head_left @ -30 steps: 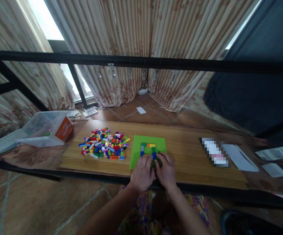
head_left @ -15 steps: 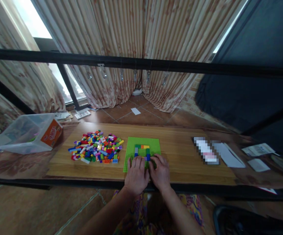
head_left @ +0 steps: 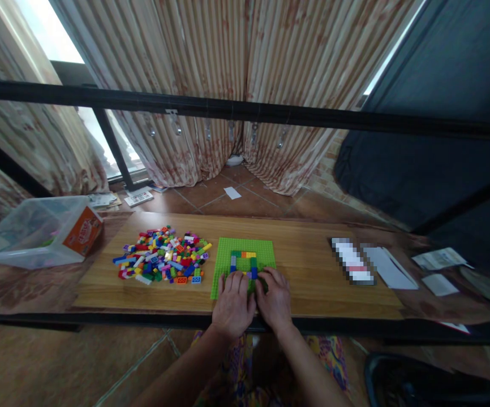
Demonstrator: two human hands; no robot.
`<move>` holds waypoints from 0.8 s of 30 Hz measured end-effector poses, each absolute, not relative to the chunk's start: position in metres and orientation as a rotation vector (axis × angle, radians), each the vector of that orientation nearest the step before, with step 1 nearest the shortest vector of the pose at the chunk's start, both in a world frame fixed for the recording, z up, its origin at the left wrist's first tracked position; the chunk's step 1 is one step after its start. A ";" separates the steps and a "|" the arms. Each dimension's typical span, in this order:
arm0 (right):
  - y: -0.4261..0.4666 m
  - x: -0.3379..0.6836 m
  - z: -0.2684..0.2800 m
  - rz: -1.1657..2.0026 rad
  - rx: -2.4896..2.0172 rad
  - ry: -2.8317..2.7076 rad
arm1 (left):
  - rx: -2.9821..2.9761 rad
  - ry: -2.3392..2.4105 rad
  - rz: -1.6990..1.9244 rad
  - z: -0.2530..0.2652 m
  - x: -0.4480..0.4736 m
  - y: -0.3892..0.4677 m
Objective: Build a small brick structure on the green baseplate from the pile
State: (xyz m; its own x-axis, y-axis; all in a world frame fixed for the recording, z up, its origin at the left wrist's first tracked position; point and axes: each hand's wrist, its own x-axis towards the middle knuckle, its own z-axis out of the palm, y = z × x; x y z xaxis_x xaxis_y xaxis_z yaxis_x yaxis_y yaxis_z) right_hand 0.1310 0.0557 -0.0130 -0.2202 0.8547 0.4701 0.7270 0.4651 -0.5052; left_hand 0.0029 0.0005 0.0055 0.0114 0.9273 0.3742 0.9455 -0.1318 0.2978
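The green baseplate (head_left: 223,251) lies by the desk's (head_left: 321,294) near edge, about midway between its left and right ends. On it stands a brick outline (head_left: 248,255), its near side mostly hidden by the fingers. The left hand (head_left: 233,305) and right hand (head_left: 274,299) bend over that side; I cannot tell whether either grip pinches a brick. The step in hand looks like fitting or pressing bricks there. The next move probably calls for lined-up studs and even, downward pressure.
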 end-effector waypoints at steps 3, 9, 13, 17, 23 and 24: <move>0.056 0.131 -0.014 0.224 -1.319 -2.001 | -2.212 -2.049 -0.754 0.007 0.003 0.001; 0.056 0.131 -0.015 0.218 -1.307 -1.983 | -2.194 -2.048 -0.791 0.007 0.004 0.000; 0.055 0.130 -0.012 0.225 -1.310 -1.980 | -2.176 -2.030 -0.786 0.007 0.004 0.000; 0.054 0.129 -0.010 0.227 -1.330 -1.977 | -2.174 -2.033 -0.753 0.007 0.004 0.000; 0.055 0.129 -0.011 0.232 -1.317 -1.972 | -2.155 -2.033 -0.753 0.006 0.005 0.000; 0.055 0.129 -0.011 0.233 -1.316 -1.972 | -2.151 -2.030 -0.757 0.006 0.005 0.000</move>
State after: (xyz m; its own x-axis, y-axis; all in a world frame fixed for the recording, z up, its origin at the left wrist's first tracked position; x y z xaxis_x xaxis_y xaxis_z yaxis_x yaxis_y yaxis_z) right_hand 0.1291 0.0549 -0.0108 -0.1986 0.8561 0.4771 0.7213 0.4572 -0.5203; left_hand 0.0046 0.0003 0.0060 -0.0053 0.9133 0.4074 0.9569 -0.1136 0.2671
